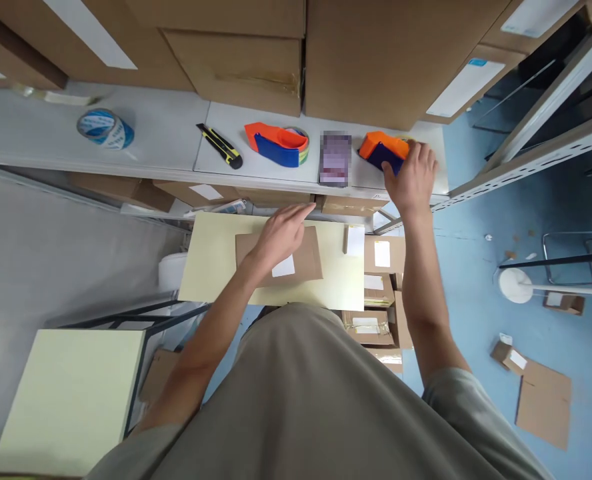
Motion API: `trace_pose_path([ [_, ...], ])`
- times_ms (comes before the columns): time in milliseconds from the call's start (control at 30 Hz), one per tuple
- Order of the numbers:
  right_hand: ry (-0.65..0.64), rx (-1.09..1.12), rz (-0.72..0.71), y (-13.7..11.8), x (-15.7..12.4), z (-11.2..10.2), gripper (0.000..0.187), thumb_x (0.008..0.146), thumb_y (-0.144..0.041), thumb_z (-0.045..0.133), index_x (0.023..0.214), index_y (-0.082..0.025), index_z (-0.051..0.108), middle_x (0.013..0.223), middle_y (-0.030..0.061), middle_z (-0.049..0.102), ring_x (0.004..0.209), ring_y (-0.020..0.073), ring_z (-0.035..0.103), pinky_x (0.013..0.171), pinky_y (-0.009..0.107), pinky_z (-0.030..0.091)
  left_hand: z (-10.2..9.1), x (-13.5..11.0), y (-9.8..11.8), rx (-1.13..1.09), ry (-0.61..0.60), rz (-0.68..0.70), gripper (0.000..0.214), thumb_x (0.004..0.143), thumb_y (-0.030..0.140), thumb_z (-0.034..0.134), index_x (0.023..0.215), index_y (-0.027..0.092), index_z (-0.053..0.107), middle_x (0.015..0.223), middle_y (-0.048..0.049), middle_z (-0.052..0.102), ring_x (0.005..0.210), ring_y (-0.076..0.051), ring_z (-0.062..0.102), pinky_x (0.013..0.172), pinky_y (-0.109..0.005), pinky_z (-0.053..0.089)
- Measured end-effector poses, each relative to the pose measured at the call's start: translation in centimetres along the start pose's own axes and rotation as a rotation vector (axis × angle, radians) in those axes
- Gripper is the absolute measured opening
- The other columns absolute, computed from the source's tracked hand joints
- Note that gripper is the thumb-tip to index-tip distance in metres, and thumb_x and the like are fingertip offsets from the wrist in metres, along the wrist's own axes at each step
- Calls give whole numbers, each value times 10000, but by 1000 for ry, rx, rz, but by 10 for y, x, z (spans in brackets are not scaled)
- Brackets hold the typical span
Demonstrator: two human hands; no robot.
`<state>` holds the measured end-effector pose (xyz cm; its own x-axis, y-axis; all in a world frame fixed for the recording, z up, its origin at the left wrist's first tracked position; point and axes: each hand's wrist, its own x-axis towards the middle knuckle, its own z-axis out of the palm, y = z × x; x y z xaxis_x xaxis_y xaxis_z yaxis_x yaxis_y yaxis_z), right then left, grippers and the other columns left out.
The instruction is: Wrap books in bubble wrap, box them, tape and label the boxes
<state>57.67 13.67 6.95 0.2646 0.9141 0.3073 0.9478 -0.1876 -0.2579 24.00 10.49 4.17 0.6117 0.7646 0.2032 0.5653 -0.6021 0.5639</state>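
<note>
Shelf [166, 147] carries tape roll [119, 133], cutter [219, 145], other dispenser [276, 152] and pixelated item [335, 160]; cartons [256, 77] behind. Dispenser [382, 148], orange and dark blue, sits at the shelf's right end, gripped by the right hand [413, 177], which hides its end. Left hand [283, 233], empty, fingers extended, partly covers labelled cardboard [306, 257] on table [216, 257]; contact unclear.

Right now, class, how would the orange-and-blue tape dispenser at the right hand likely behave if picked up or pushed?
The orange-and-blue tape dispenser is probably stiff, since its body looks like moulded plastic. It seems unlikely to roll, being angular rather than round. One hand can probably manage it, as it looks small beside the right hand.
</note>
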Motion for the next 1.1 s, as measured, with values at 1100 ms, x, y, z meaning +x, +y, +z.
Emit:
trace_pose_path([
  [1100,-310,250,-684,-380,8,74,357,1151,-243,465,1488,-124,450,1397,109,706,1385,283,556,1296,544,327,-85,-75,-91,-259,590,-368,275,1083,269,546,1236,246,773,1219,-42,830,1162,-226,785,1107,-393,594],
])
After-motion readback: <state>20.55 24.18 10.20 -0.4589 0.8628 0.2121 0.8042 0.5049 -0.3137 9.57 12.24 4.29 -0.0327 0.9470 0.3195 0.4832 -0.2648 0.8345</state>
